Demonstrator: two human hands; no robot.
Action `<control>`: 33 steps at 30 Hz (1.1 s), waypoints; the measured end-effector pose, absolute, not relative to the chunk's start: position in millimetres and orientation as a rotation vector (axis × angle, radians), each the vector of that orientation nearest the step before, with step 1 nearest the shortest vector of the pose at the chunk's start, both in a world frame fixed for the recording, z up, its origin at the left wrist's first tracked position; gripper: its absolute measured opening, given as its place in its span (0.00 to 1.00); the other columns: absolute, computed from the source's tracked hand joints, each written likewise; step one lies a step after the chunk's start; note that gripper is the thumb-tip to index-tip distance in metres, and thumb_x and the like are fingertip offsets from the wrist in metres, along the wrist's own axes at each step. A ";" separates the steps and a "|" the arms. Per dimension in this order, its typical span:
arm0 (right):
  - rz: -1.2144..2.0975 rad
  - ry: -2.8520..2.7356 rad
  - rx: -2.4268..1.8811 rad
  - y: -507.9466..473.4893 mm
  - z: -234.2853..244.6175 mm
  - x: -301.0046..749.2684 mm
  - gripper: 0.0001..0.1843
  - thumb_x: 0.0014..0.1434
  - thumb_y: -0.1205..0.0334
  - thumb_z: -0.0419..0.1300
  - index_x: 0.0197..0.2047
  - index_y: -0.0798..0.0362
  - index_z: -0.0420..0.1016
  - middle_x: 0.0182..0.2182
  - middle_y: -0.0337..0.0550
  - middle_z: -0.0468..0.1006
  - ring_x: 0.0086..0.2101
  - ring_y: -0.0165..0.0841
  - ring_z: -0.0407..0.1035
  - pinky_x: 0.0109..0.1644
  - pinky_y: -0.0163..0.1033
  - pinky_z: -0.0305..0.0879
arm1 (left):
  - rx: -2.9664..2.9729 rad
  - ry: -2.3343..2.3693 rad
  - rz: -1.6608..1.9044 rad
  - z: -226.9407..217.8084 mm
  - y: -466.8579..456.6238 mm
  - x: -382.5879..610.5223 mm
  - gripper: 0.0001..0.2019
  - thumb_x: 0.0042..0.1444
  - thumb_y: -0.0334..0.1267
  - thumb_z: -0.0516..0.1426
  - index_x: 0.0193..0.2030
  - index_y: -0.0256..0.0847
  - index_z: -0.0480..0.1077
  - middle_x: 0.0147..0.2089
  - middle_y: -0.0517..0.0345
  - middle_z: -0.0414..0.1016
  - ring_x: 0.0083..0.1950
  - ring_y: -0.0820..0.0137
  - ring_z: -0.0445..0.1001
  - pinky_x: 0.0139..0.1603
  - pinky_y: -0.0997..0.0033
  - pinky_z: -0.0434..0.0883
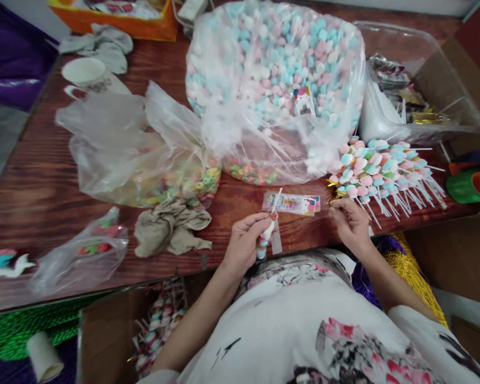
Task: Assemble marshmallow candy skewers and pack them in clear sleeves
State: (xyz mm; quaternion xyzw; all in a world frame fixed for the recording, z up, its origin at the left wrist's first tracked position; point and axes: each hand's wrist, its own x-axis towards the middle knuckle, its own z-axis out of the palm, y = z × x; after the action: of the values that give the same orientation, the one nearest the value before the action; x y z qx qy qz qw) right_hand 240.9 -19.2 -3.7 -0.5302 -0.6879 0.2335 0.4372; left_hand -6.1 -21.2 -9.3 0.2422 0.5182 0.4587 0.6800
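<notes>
My left hand is closed around a small wrapped marshmallow candy on a white stick, held at the near edge of the wooden table. My right hand is pinched closed beside a pile of finished marshmallow sticks; what it pinches is too small to name. A flat stack of printed clear wrappers lies between my hands. Behind them stands a large clear bag of pink, blue and white marshmallows.
A clear bag of small coloured candies and a crumpled brown cloth lie to the left. A white cup, an orange box, a green tape roll and a bag of packaging ring the table.
</notes>
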 end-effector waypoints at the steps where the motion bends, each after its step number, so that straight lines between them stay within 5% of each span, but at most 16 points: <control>1: 0.633 -1.634 -1.316 -20.4 -0.8 241.8 0.05 0.62 0.68 0.55 0.35 0.51 0.70 0.26 0.36 0.70 0.28 0.29 0.65 0.34 0.35 0.62 | 0.518 1.147 1.019 -8.3 -19.7 -6.6 0.09 0.44 0.38 0.65 0.32 0.36 0.73 0.24 0.59 0.77 0.18 0.77 0.68 0.19 0.79 0.64; 8: 0.776 -1.567 -1.018 -26.0 17.8 196.4 0.09 0.60 0.71 0.59 0.41 0.49 0.76 0.30 0.38 0.76 0.31 0.30 0.69 0.36 0.36 0.67 | 0.408 0.999 0.915 1.3 -9.7 2.4 0.11 0.42 0.38 0.64 0.33 0.35 0.71 0.23 0.58 0.75 0.17 0.75 0.67 0.14 0.80 0.58; 16: 0.633 -2.004 -0.979 -5.6 5.8 154.5 0.18 0.61 0.74 0.52 0.48 0.50 0.78 0.31 0.43 0.78 0.31 0.31 0.71 0.36 0.38 0.69 | 0.575 1.054 1.128 -14.3 -20.3 7.2 0.06 0.46 0.36 0.63 0.26 0.35 0.74 0.20 0.65 0.68 0.19 0.82 0.61 0.21 0.82 0.62; 24: 0.897 -1.851 -1.003 -5.8 -7.2 152.8 0.15 0.62 0.71 0.54 0.49 0.50 0.76 0.38 0.44 0.82 0.38 0.32 0.76 0.45 0.39 0.72 | 0.623 1.050 1.103 -26.3 -25.7 -1.3 0.07 0.45 0.37 0.64 0.23 0.35 0.75 0.19 0.62 0.68 0.19 0.80 0.61 0.21 0.79 0.60; 30: 0.863 -1.707 -1.076 -19.3 -14.0 151.0 0.23 0.60 0.68 0.58 0.59 0.52 0.64 0.30 0.38 0.77 0.31 0.29 0.72 0.38 0.36 0.70 | 0.512 1.091 1.143 -15.6 -19.7 0.4 0.06 0.40 0.35 0.66 0.26 0.36 0.78 0.24 0.60 0.73 0.23 0.78 0.66 0.23 0.80 0.63; 33: 1.006 -1.499 -1.113 -25.9 -16.0 154.1 0.15 0.58 0.65 0.61 0.49 0.52 0.69 0.28 0.36 0.76 0.28 0.27 0.69 0.33 0.33 0.67 | 0.588 1.100 1.159 -10.6 -19.7 1.3 0.05 0.42 0.36 0.66 0.26 0.37 0.78 0.25 0.61 0.72 0.23 0.79 0.64 0.24 0.80 0.62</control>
State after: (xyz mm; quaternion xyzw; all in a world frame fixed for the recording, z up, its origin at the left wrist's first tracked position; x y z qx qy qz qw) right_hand 154.1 -25.9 -16.0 -0.4581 -0.6167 0.4139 0.4884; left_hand 1.3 -19.7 -10.6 0.2596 0.4860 0.5120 0.6590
